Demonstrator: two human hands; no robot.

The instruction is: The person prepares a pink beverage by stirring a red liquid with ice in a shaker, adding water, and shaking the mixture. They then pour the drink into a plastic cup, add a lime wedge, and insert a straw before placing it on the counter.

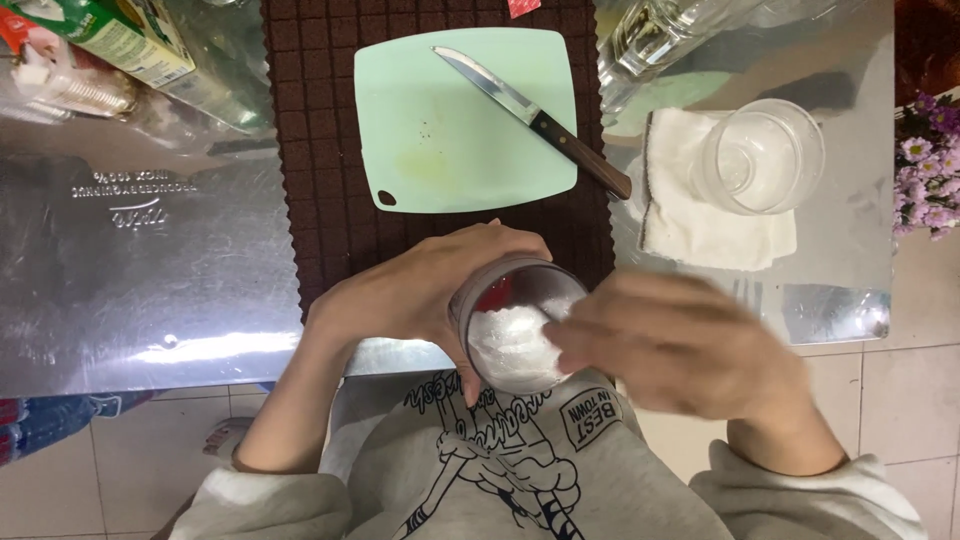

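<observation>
My left hand [420, 295] wraps around a clear drinking glass [505, 290] held near the steel table's front edge, in front of my chest. A wad of white paper tissue [510, 345] fills the inside of the glass. My right hand [680, 345] pushes its fingertips onto that tissue at the glass's mouth; the hand is blurred. Farther back, a mint-green cutting board [450, 140] lies on a dark brown mat [320, 170], with a wooden-handled knife [535, 120] resting across its right corner.
A second clear glass [765, 155] stands on a folded white cloth [690, 215] at the right. Another glass vessel [650, 40] is at the back right, a green carton [140, 45] and plastic wrapping at the back left, purple flowers [930, 165] at the right edge.
</observation>
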